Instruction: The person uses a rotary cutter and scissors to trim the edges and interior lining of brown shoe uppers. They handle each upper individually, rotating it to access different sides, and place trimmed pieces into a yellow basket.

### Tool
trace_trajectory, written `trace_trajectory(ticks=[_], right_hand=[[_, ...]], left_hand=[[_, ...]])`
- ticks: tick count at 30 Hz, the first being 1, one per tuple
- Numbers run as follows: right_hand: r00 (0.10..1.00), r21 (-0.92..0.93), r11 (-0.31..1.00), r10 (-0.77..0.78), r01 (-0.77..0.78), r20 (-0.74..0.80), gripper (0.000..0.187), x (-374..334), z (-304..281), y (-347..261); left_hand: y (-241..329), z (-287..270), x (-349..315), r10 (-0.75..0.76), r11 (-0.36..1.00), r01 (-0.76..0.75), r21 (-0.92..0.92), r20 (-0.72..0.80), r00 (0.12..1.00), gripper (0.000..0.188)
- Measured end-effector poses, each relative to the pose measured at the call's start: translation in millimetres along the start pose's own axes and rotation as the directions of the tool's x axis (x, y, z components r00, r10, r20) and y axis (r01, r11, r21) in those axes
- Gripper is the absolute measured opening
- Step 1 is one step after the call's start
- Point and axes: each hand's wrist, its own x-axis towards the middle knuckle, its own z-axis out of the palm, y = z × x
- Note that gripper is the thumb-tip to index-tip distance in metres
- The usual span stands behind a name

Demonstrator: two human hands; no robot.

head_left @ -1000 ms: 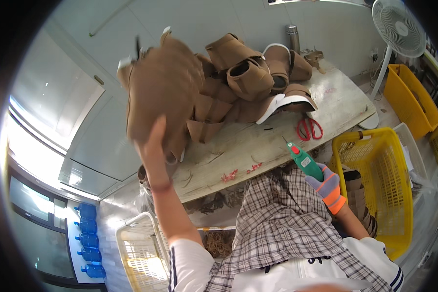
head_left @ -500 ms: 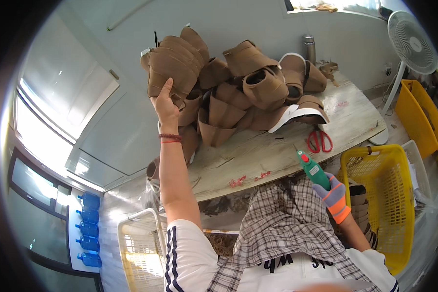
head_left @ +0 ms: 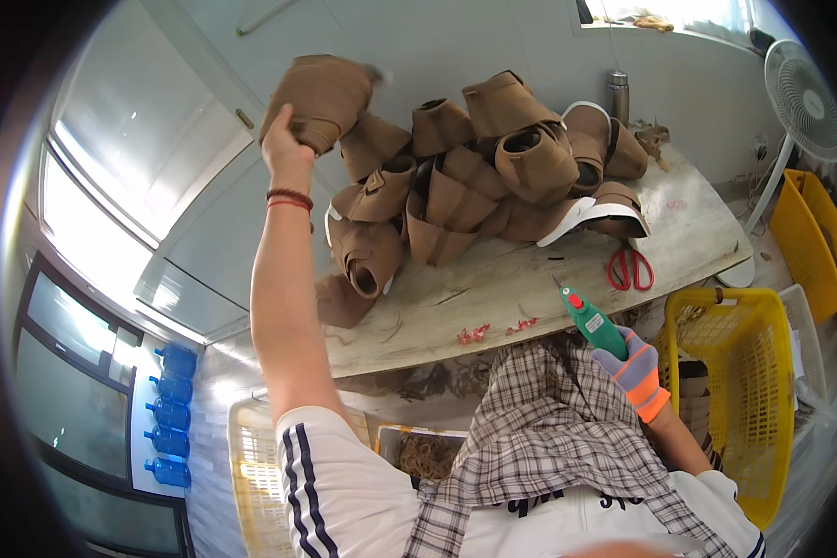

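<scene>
Our bare left hand (head_left: 288, 152) grips a brown, curved, soft-looking piece (head_left: 321, 93) with a blurred far end, raised beside similar brown pieces (head_left: 537, 167) heaped on the pale wooden counter (head_left: 409, 325). Our grey-and-orange-gloved right hand (head_left: 638, 372) clasps a green, red-buttoned handheld tool (head_left: 592, 324), covering its lower end.

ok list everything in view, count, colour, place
Strapped pieces: many, brown, on table
Table: 1, pale, centre
Scissors: 1, red, table right
Flask: 1, silver, table rear
Fan: 1, white, far right
Basket: 1, yellow, lower right
Bin: 1, yellow, far right
Hamper: 1, whitish, lower left
Water bottles: 5, blue, left
Handheld tool: 1, green, right hand
Apron: 1, plaid, bottom
Left hand: 1, bare, upper left, holding pieces
Right hand: 1, gloved, lower right
</scene>
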Motion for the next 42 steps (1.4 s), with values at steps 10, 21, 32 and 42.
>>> trace_trajectory(ticks=[10,21,32,42], right_hand=[[1.000,0.021,0.999,-0.025,0.026,-0.015,0.048,-8.0,-0.4,-9.2],[0.999,-0.026,0.999,-0.033,0.033,-0.007,0.048,-8.5,-1.7,-4.9],[1.000,0.070,0.997,-0.013,0.012,0.020,0.048,-9.5,-2.7,-0.7],[0.955,0.039,0.957,-0.290,0.288,0.054,0.052,1.1,10.0,-34.0]], left_hand=[[-4.9,-25.5,-9.7,0.141,0.578,-0.372,0.726,0.360,0.922,0.060],[-9.6,-17.2,7.3,0.154,0.214,-0.454,0.865,0.429,0.890,0.045],[-4.3,-9.3,-67.0,0.322,0.880,-0.376,0.291,0.218,0.921,0.044],[-24.4,-117.7,-257.1,0.522,0.285,-0.589,0.756,0.393,0.757,0.048]])
